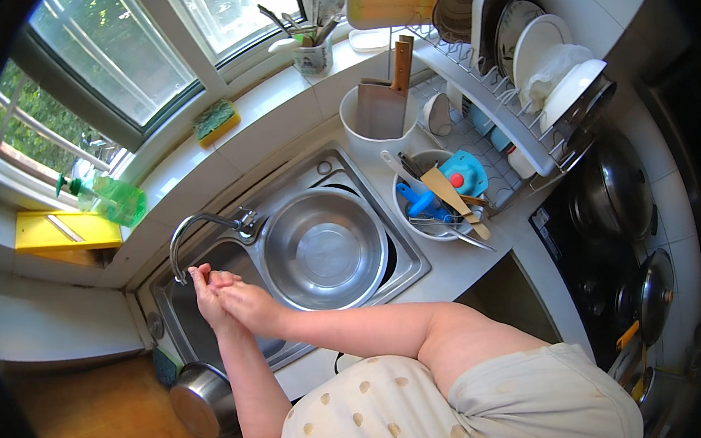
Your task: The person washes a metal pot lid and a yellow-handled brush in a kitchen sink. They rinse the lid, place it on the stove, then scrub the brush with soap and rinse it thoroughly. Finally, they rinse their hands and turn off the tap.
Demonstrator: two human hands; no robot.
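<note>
My left hand point(208, 304) and my right hand point(251, 306) are pressed together over the left sink basin point(198, 330). The right one lies across the left palm, and its fingers partly hide it. I see no object in either hand. Just left of my fingertips is the spout of a curved chrome faucet point(174, 248). Whether water is running cannot be made out. To the right of my hands, a large stainless steel bowl point(325, 252) sits in the other basin. Nothing shows inside it.
A metal pot point(201, 400) stands by my left forearm. The sill bears a green soap bottle point(117, 197), a yellow slicer point(67, 229) and a sponge point(216, 123). Cleavers point(382, 108), a utensil bowl point(438, 234), a dish rack point(483, 103) and a stove point(590, 280) are right.
</note>
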